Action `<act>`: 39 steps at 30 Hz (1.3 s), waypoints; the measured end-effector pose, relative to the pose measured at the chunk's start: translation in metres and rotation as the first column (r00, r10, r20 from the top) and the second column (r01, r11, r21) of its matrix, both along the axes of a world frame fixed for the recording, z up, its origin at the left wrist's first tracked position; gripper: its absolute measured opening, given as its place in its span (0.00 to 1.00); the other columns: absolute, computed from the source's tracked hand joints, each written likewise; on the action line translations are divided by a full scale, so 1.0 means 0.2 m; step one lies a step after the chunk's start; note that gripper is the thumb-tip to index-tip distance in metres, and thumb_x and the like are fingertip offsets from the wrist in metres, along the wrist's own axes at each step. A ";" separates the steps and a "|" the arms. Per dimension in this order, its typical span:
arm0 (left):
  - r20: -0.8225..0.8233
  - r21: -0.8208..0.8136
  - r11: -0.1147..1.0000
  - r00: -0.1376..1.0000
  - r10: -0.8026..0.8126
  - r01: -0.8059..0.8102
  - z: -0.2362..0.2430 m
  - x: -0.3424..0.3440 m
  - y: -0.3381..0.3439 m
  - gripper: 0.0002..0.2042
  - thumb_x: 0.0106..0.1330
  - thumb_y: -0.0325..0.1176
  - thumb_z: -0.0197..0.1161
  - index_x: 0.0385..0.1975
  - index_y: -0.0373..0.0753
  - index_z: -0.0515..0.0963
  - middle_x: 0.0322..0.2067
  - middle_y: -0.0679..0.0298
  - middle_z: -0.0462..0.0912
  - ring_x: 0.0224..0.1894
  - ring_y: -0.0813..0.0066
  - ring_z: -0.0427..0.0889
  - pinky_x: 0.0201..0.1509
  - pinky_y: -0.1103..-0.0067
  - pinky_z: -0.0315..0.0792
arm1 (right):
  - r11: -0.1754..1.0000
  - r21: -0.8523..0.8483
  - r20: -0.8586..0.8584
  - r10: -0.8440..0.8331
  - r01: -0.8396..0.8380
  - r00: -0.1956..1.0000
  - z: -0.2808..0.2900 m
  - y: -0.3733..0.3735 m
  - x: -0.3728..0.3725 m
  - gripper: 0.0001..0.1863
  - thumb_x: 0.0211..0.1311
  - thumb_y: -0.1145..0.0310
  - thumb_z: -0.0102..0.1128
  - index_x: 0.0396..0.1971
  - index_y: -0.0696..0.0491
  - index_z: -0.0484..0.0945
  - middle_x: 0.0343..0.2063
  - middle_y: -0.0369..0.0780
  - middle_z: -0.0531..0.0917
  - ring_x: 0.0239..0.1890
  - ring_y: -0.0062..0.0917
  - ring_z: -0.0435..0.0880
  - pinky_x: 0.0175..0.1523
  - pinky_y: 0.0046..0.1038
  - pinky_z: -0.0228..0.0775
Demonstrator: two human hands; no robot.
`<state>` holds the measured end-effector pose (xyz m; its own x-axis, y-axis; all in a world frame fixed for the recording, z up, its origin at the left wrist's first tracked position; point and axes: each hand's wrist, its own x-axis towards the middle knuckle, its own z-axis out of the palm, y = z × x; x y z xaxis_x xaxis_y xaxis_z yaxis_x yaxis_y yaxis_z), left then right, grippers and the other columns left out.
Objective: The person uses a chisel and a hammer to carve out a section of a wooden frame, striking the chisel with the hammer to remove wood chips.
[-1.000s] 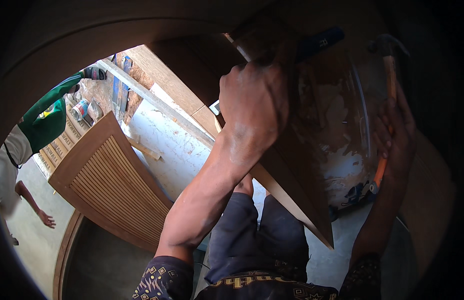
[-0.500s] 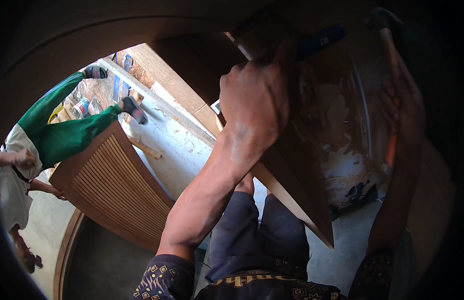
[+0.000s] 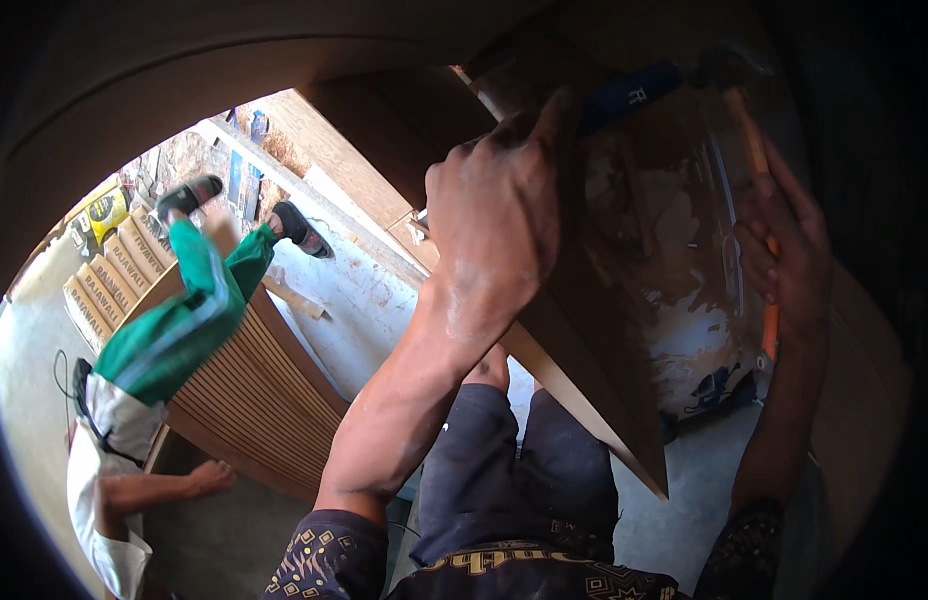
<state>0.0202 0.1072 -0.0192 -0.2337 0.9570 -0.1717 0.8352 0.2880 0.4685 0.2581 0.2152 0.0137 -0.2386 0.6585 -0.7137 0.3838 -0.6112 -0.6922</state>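
My left hand (image 3: 496,225) is closed round a chisel with a blue handle (image 3: 632,98); its blade is mostly hidden by the hand and shadow. Beneath it runs a dark wooden piece (image 3: 604,360) with a pale edge, tapering to a point near my legs. In the shade on the right, my right hand (image 3: 789,245) grips a hammer by its orange handle (image 3: 752,138). The dim hammer head (image 3: 726,70) is close to the end of the chisel handle; whether they touch cannot be made out.
On the left, a co-worker in green trousers (image 3: 174,330) stands by a slatted wooden panel (image 3: 254,400). Boxes (image 3: 109,285) are stacked behind. A pale board (image 3: 314,185) with wood scraps lies beyond my left arm. Dark wood overhangs the top.
The hammer has moved down and left, bringing its head close to the chisel handle. My left hand has shifted slightly left. The co-worker has moved right, an arm now reaching past the slatted panel.
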 end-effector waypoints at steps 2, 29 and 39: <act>0.023 0.005 1.000 0.999 -0.030 0.029 0.02 -0.01 -0.01 0.28 0.58 0.26 0.56 0.62 0.45 0.74 0.42 0.52 0.84 0.35 0.49 0.86 0.36 0.62 0.79 | 0.998 0.047 0.031 -0.051 0.049 0.998 0.01 -0.01 -0.02 0.31 0.74 0.58 0.54 0.70 0.56 0.62 0.21 0.29 0.67 0.12 0.05 0.59 0.13 0.11 0.49; 0.041 0.101 0.826 0.832 0.553 -0.554 0.24 -0.36 -0.52 0.10 0.65 0.32 0.68 0.39 0.34 0.77 0.13 0.68 0.69 0.16 0.85 0.65 0.19 0.81 0.58 | 0.961 -0.023 0.014 -0.275 0.276 0.961 0.22 -0.35 0.05 0.30 0.72 0.66 0.53 0.70 0.57 0.60 0.21 0.30 0.65 0.12 0.06 0.57 0.12 0.12 0.46; 0.211 0.284 0.958 0.971 -0.111 0.048 0.26 0.04 -0.25 0.19 0.58 0.40 0.72 0.46 0.38 0.81 0.30 0.58 0.85 0.30 0.61 0.85 0.30 0.72 0.78 | 0.932 0.012 0.063 -0.363 0.363 0.930 0.31 -0.40 0.02 0.28 0.72 0.64 0.54 0.69 0.54 0.62 0.21 0.28 0.66 0.12 0.06 0.57 0.12 0.13 0.47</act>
